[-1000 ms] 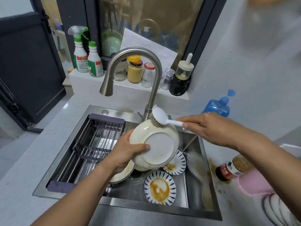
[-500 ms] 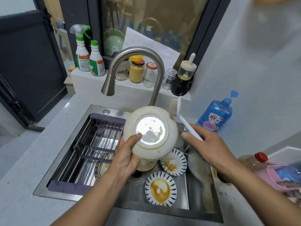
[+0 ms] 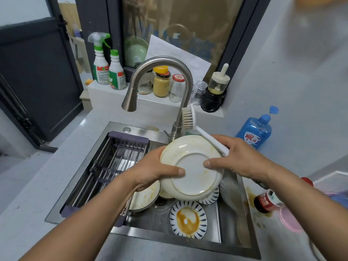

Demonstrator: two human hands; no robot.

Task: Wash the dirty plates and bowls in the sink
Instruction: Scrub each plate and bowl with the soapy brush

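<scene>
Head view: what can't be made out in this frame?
Head view, all:
- White plate: eating face turned away; only underside shows.
- Brush handle: lower end hidden under right hand.
- Small striped plate: mostly covered by the white plate.
- Red-capped bottle: partly behind the right forearm.

Soft, even, fairly bright daylight, with only faint shadows. Dull glare sits on the steel sink [image 3: 143, 131] rim and the faucet [image 3: 162, 61]. Wide-angle bending bows the door [image 3: 37, 72] at 9 o'clock. The wall [image 3: 310, 44] at 2 o'clock looks smeared.
</scene>
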